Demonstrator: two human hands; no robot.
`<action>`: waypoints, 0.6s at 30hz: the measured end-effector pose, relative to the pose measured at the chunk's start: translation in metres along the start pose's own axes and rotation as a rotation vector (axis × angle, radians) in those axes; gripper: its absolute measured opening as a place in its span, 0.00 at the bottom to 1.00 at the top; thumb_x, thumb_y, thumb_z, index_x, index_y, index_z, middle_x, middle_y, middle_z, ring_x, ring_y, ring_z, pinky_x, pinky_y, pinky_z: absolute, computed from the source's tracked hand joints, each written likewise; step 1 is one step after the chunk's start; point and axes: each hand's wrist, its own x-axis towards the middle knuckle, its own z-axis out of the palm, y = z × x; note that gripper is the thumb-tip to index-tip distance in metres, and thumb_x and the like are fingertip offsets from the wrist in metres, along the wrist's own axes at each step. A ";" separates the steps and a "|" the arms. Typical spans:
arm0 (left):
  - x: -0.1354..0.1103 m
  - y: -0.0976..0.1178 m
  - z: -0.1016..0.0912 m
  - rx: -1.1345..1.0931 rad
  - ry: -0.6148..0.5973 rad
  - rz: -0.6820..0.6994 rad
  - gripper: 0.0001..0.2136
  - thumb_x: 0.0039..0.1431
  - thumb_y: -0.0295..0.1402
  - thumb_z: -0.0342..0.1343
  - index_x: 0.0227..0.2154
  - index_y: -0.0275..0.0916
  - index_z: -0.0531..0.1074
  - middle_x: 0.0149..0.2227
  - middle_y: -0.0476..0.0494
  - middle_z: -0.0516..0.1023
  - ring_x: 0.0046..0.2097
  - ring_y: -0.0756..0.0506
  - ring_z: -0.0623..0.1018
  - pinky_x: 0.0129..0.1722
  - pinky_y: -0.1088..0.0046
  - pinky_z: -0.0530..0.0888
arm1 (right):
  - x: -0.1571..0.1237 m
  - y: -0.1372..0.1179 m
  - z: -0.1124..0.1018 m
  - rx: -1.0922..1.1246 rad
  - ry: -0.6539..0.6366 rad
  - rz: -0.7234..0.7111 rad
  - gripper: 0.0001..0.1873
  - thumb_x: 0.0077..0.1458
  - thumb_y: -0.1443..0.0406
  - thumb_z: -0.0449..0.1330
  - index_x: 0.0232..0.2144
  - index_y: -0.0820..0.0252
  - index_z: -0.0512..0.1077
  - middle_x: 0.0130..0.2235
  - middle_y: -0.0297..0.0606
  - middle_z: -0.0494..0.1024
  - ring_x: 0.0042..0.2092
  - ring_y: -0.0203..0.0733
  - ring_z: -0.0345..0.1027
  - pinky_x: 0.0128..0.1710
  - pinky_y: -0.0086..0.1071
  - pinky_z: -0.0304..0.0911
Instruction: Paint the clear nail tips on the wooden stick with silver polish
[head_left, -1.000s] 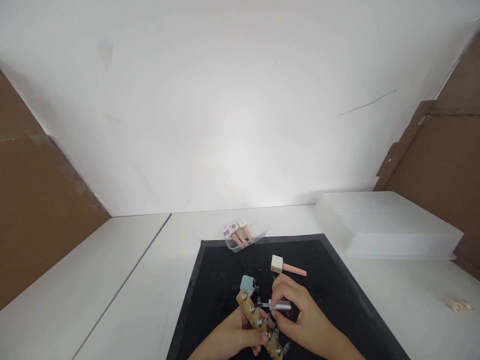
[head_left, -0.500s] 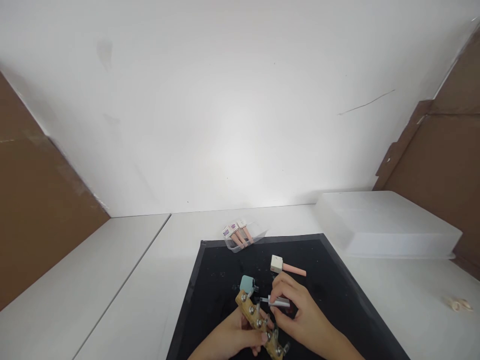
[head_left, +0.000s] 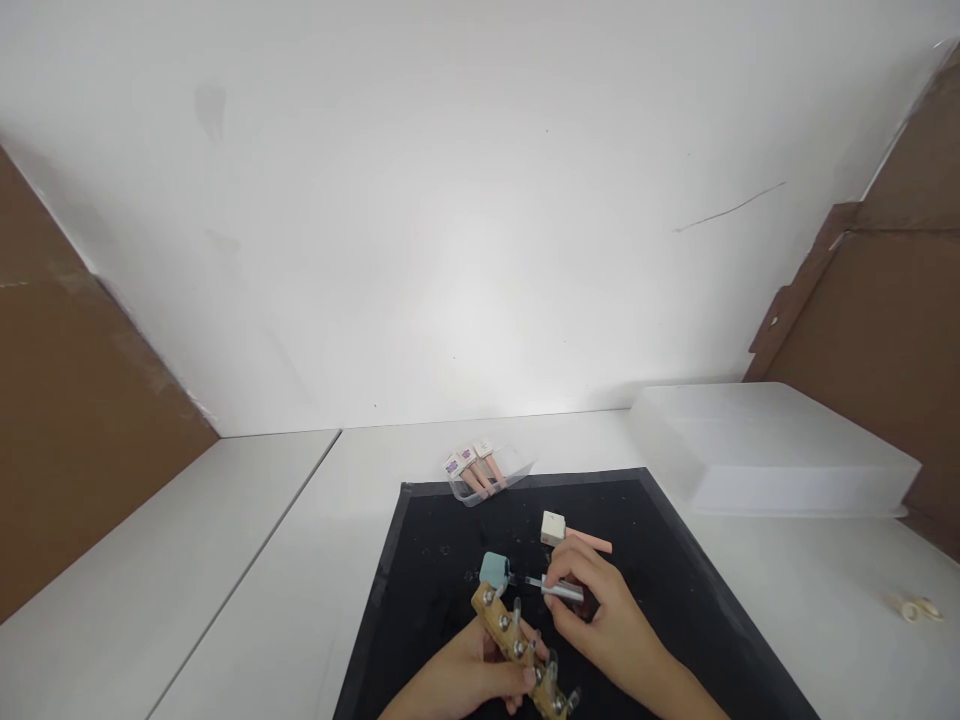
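Note:
My left hand grips a wooden strip studded with several metal posts, held slanting over the black mat. My right hand pinches a thin silver-handled brush, whose tip points left into the neck of a small teal bottle standing on the mat. Just behind my right hand lies a pink-handled tool with a white cube cap.
A clear small tray holding three pink-handled bottles sits at the mat's far edge. A white lidded box stands at the right. Two small pale rings lie at the far right. Brown cardboard panels flank both sides.
My right hand has lifted the brush away from the wooden strip and moved it up and left to the teal bottle. The left hand and the strip have hardly moved.

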 end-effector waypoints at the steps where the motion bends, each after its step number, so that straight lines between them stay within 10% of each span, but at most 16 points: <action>1: 0.000 0.000 0.000 -0.006 0.002 0.004 0.16 0.36 0.34 0.65 0.30 0.35 0.71 0.29 0.48 0.68 0.29 0.51 0.66 0.28 0.74 0.63 | 0.000 -0.002 -0.001 0.019 -0.006 -0.003 0.12 0.42 0.79 0.52 0.26 0.57 0.64 0.30 0.34 0.65 0.27 0.36 0.60 0.22 0.26 0.55; 18: -0.001 0.002 0.001 -0.035 -0.024 0.025 0.15 0.36 0.33 0.65 0.30 0.34 0.72 0.27 0.48 0.68 0.29 0.51 0.67 0.27 0.74 0.63 | 0.000 0.002 0.000 0.043 -0.028 0.007 0.13 0.42 0.80 0.52 0.26 0.58 0.65 0.30 0.33 0.65 0.27 0.36 0.60 0.23 0.25 0.56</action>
